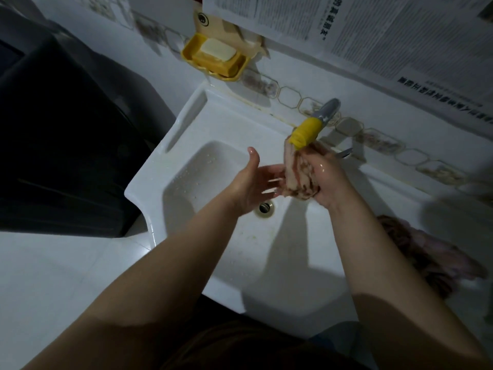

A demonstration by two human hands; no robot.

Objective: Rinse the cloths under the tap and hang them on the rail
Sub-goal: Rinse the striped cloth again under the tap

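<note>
A: Nearest my camera I see two bare forearms reaching out over one white sink (149, 182). What do you count around it?

B: One dark machine (66, 134) on the left, touching the sink's edge. Printed sheets (400, 30) cover the wall above.

A: And cloths?

B: Two. One cloth (424, 252) lies in a heap on the sink's right ledge, blurred. The other, a bunched cloth (296, 172), is right under the tap (326, 110), which has one yellow nozzle (306, 132).

A: My right hand (325, 180) grips that bunched cloth, fingers curled round it. My left hand (253, 180) is open, fingers straight and spread, tips just beside the cloth; whether they touch I cannot tell.

B: One drain (265, 208) below the hands. One yellow dish (192, 56) on the wall, holding one soap bar (217, 49).
</note>
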